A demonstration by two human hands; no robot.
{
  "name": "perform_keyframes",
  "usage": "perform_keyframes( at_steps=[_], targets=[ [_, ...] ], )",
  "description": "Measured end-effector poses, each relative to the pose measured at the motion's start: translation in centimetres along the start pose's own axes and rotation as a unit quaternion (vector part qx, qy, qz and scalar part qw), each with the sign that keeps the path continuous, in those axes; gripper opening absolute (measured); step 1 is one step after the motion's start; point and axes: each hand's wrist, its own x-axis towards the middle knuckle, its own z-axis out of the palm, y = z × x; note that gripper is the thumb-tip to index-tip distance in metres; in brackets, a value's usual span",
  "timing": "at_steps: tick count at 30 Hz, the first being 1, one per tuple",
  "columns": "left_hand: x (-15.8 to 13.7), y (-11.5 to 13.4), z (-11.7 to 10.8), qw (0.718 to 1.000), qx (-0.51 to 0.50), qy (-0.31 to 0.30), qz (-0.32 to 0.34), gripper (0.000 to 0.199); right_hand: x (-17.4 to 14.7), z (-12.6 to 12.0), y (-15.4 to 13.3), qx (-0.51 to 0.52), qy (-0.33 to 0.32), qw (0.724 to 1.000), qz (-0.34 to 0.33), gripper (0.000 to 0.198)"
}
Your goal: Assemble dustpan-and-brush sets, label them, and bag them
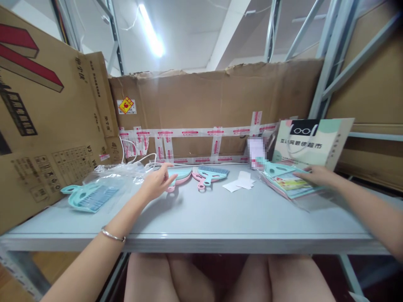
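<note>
My left hand, a silver bangle on its wrist, is over the table with its fingers apart. It reaches a pale blue and pink dustpan and partly hides it; whether it touches is unclear. Beside that lie a blue hand brush and pink pieces with ring handles. On the right, my right hand, somewhat blurred, grips the edge of a bagged dustpan set with a colourful printed card inside. At the left rests another blue dustpan with a brush.
Clear plastic bags and white cords lie at the back left. White paper slips lie right of centre. A printed paper bag stands at the back right. Cardboard boxes wall in the table; metal shelf posts rise behind.
</note>
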Motion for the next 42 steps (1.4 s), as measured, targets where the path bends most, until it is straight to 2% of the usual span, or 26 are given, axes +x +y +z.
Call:
perform_keyframes(
  at_steps=[3,6,9,12,14,16,18,19,20,22,25,26,27,28,30,32,33,35,38,40,42],
  targets=[
    [0.4,0.8,0.1,1.0,0.012,0.009,0.024,0.03,-1.2,0.5,-0.6,-0.067,0.002,0.994,0.092,0.036],
    [0.4,1.1,0.0,0.997,0.002,0.05,0.058,0.025,-2.1,0.2,-1.9,-0.068,0.051,0.993,0.085,0.032],
    [0.5,1.5,-0.1,0.992,-0.038,0.099,0.073,0.022,-1.6,-1.0,-3.2,-0.074,0.072,0.987,0.119,0.026],
    [1.4,2.9,0.3,0.981,-0.13,0.143,0.034,0.023,-0.7,-1.5,-6.8,-0.091,0.04,0.991,0.092,0.023],
    [2.7,4.5,1.0,0.967,-0.223,0.119,-0.029,0.027,-0.7,-0.5,-11.0,-0.09,-0.013,0.995,0.045,0.022],
    [4.3,6.2,2.1,0.936,-0.333,0.031,-0.108,0.039,-1.6,1.6,-15.9,-0.07,-0.067,0.995,-0.013,0.015],
    [6.0,7.2,3.5,0.874,-0.446,-0.068,-0.183,0.063,-3.2,4.5,-20.6,-0.05,-0.095,0.993,-0.044,0.011],
    [6.7,7.3,4.2,0.847,-0.481,-0.095,-0.205,0.069,-4.1,5.9,-22.6,-0.029,-0.119,0.99,-0.067,0.009],
    [7.2,7.2,4.8,0.83,-0.504,-0.097,-0.219,0.069,-5.1,7.1,-24.2,-0.01,-0.141,0.987,-0.082,0.009],
    [7.8,6.3,5.7,0.82,-0.517,-0.036,-0.243,0.054,-6.9,8.7,-26.2,0.046,-0.134,0.985,-0.102,0.008],
    [7.9,4.5,6.2,0.81,-0.496,0.07,-0.304,0.029,-9.2,8.9,-27.1,0.15,0.007,0.98,-0.131,0.019],
    [7.8,4.0,6.2,0.8,-0.495,0.101,-0.322,0.026,-9.9,8.6,-27.0,0.179,0.037,0.973,-0.142,0.022],
    [7.8,3.8,6.2,0.788,-0.499,0.131,-0.336,0.024,-10.6,8.2,-27.0,0.204,0.038,0.967,-0.147,0.022],
    [7.8,3.6,6.3,0.776,-0.505,0.16,-0.342,0.023,-11.3,7.9,-27.0,0.234,0.007,0.962,-0.142,0.021],
    [7.8,3.6,6.5,0.764,-0.51,0.206,-0.339,0.021,-12.5,7.7,-27.1,0.297,-0.108,0.944,-0.095,0.023],
    [7.9,3.7,6.9,0.768,-0.498,0.238,-0.325,0.02,-13.4,8.0,-27.2,0.353,-0.203,0.913,-0.024,0.026],
    [8.0,3.8,7.1,0.773,-0.489,0.253,-0.316,0.021,-13.6,8.3,-27.2,0.376,-0.228,0.898,0.006,0.028],
    [8.0,3.6,7.5,0.782,-0.468,0.284,-0.297,0.023,-13.8,8.9,-27.1,0.411,-0.226,0.882,0.051,0.029],
    [8.1,3.2,7.8,0.785,-0.446,0.319,-0.288,0.025,-13.7,9.3,-27.0,0.457,-0.151,0.872,0.094,0.027],
    [8.1,3.0,7.9,0.779,-0.446,0.326,-0.296,0.025,-13.9,9.2,-27.1,0.474,-0.136,0.865,0.092,0.027],
    [8.1,2.9,7.9,0.773,-0.455,0.321,-0.304,0.026,-14.2,8.9,-27.4,0.484,-0.154,0.858,0.077,0.026]
  ],
)
